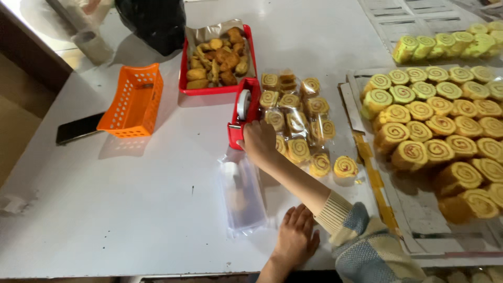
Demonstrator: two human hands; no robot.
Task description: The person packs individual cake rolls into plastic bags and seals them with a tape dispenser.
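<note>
My right hand reaches forward in a striped knit sleeve, its fingers curled over the front end of a red tape dispenser that holds a white roll. My left hand lies flat, palm down, on the white table, its fingers slightly apart and holding nothing. Just left of that hand sits a stack of clear plastic bags. Right of the dispenser is a pile of swirl cake slices wrapped in clear bags. One wrapped slice lies apart, near my forearm.
Many unwrapped yellow swirl slices cover paper sheets at the right, with greener ones behind. A red tray of fried pieces on foil stands behind the dispenser. At the left are an orange basket, a black phone and a black bag.
</note>
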